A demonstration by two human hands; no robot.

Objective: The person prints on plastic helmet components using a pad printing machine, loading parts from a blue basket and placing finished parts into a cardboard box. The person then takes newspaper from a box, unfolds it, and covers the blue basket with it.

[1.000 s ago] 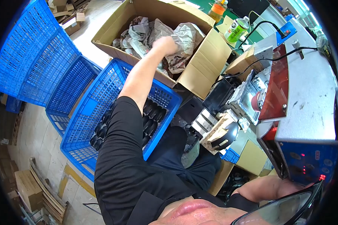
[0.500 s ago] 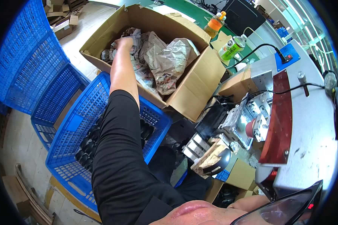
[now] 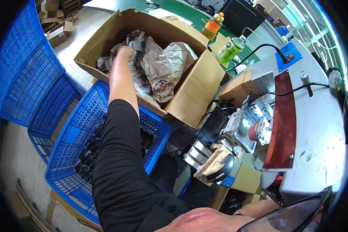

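Green table (image 3: 186, 14); left hand (image 3: 125, 53) curled, touching crumpled paper (image 3: 139, 43)

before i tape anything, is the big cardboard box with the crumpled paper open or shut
Open: the cardboard box is uncovered on top, crumpled paper shows inside, and the left hand is in among it.
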